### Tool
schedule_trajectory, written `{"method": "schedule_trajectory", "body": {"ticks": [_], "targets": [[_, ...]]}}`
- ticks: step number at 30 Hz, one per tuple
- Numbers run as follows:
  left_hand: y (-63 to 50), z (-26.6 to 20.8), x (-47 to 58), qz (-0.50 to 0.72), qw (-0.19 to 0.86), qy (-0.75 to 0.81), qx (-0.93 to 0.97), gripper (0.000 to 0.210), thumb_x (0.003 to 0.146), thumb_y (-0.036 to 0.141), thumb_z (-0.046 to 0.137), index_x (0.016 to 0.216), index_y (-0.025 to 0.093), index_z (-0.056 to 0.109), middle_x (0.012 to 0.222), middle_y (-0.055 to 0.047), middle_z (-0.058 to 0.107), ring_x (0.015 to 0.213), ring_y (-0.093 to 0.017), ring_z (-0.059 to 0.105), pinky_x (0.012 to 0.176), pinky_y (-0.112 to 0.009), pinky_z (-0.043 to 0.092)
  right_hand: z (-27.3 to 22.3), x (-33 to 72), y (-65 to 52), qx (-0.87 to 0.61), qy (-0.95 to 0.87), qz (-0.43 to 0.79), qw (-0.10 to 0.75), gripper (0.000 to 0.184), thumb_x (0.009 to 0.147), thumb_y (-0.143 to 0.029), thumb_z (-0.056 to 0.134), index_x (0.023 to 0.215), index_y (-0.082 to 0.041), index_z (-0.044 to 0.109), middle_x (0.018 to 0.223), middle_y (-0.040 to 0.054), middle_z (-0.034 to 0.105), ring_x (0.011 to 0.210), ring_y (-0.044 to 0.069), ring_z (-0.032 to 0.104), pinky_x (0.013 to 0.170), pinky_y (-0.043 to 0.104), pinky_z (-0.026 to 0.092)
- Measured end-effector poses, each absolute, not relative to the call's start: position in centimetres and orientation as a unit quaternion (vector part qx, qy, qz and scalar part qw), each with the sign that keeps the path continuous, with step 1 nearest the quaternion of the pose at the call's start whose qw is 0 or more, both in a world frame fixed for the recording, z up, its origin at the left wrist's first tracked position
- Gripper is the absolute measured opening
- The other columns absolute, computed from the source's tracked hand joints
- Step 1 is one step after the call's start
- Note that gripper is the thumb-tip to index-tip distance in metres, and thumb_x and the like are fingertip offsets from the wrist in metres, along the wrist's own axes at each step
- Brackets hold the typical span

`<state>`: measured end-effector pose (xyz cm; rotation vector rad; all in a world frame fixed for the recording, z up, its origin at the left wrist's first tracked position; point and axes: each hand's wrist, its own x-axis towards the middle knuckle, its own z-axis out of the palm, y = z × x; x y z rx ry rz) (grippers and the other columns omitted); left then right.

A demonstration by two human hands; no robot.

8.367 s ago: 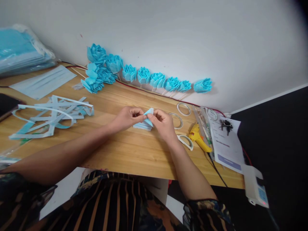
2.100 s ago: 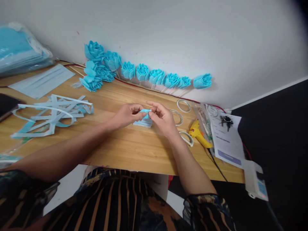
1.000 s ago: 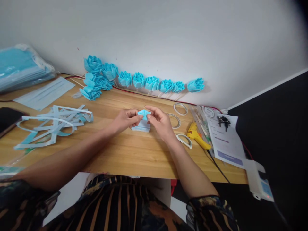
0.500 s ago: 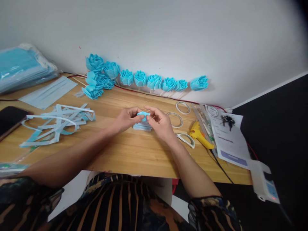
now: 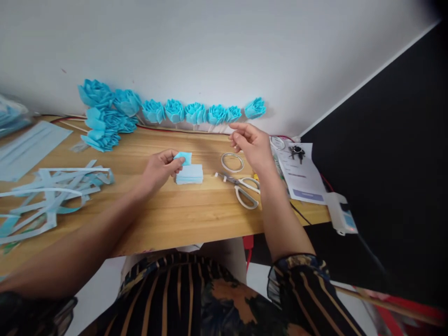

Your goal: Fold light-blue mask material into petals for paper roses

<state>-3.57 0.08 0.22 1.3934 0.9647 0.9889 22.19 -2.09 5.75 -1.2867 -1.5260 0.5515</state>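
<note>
My left hand (image 5: 161, 169) pinches a small folded piece of light-blue fabric (image 5: 186, 157) between thumb and fingers. Just beneath it on the table lies a neat stack of cut blue fabric pieces (image 5: 191, 175). Raised to the right, my right hand (image 5: 252, 144) has its index finger stretched out and the thumb apart, with nothing visible in it. A roll of narrow tape (image 5: 224, 167) lies below its fingertips. Scissors with white handles (image 5: 237, 181) rest beside the roll, small white bits at their blade tips.
Blue fabric flowers (image 5: 174, 110) on sticks lean along the wall. Cut straps and strips (image 5: 52, 200) lie in a heap at left, near a flat mask sheet (image 5: 33, 147). Keys (image 5: 297, 152) lie on a paper (image 5: 304, 184); the yellow glue gun is mostly hidden by my right arm.
Both hands were together on the blue piece. My right hand has let go and moved up and right, while the left keeps the piece. The view has swung right, and the scissors show more fully.
</note>
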Motion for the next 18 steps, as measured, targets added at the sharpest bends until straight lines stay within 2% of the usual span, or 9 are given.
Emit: {"method": "schedule_trajectory", "body": {"ticks": [2,6,9,13,18], "targets": [[0.0,0.3,-3.5,0.426,0.557,0.406,0.586,0.016,0.075,0.028,0.067,0.066,0.017,0.059,0.056,0.003,0.057,0.045,-0.007,0.047,0.045,-0.019,0.039,5.8,22.4,-2.9,-0.564,-0.657,0.206,0.456,0.027,0.086,-0.024,0.058,0.111,-0.021,0.068,0.087,0.0012,0.071,0.070,0.011,0.064,0.059,0.023,0.050],[-0.2,0.5,-3.4,0.435,0.557,0.402,0.582,0.016,0.077,0.026,0.066,0.066,0.017,0.058,0.055,0.003,0.057,0.045,-0.007,0.047,0.045,-0.019,0.037,4.9,23.0,-5.4,-0.629,-0.707,0.134,0.296,0.024,0.084,-0.018,0.060,0.105,-0.019,0.073,0.091,0.0043,0.075,0.078,0.016,0.068,0.072,0.029,0.052],[-0.4,0.7,-3.3,0.435,0.558,0.402,0.581,0.015,0.077,0.023,0.065,0.066,0.017,0.058,0.055,0.003,0.056,0.045,-0.006,0.046,0.045,-0.018,0.036,3.7,23.6,-7.3,-0.654,-0.714,0.108,0.226,0.025,0.085,-0.017,0.059,0.104,-0.020,0.074,0.095,0.0051,0.076,0.081,0.019,0.070,0.075,0.032,0.052],[-0.4,0.7,-3.2,0.434,0.564,0.397,0.580,0.015,0.078,0.022,0.064,0.065,0.017,0.057,0.054,0.003,0.055,0.045,-0.006,0.045,0.045,-0.018,0.036,2.2,23.8,-9.0,-0.662,-0.723,0.078,0.181,0.026,0.088,-0.015,0.055,0.107,-0.020,0.072,0.099,0.0067,0.076,0.088,0.021,0.069,0.078,0.032,0.050],[-0.4,0.5,-3.2,0.441,0.560,0.393,0.580,0.016,0.078,0.023,0.065,0.066,0.017,0.057,0.055,0.003,0.056,0.045,-0.006,0.046,0.045,-0.018,0.036,0.8,23.6,-9.8,-0.654,-0.725,0.076,0.199,0.024,0.088,-0.015,0.056,0.107,-0.020,0.071,0.097,0.0066,0.074,0.087,0.020,0.068,0.078,0.031,0.050]]}}
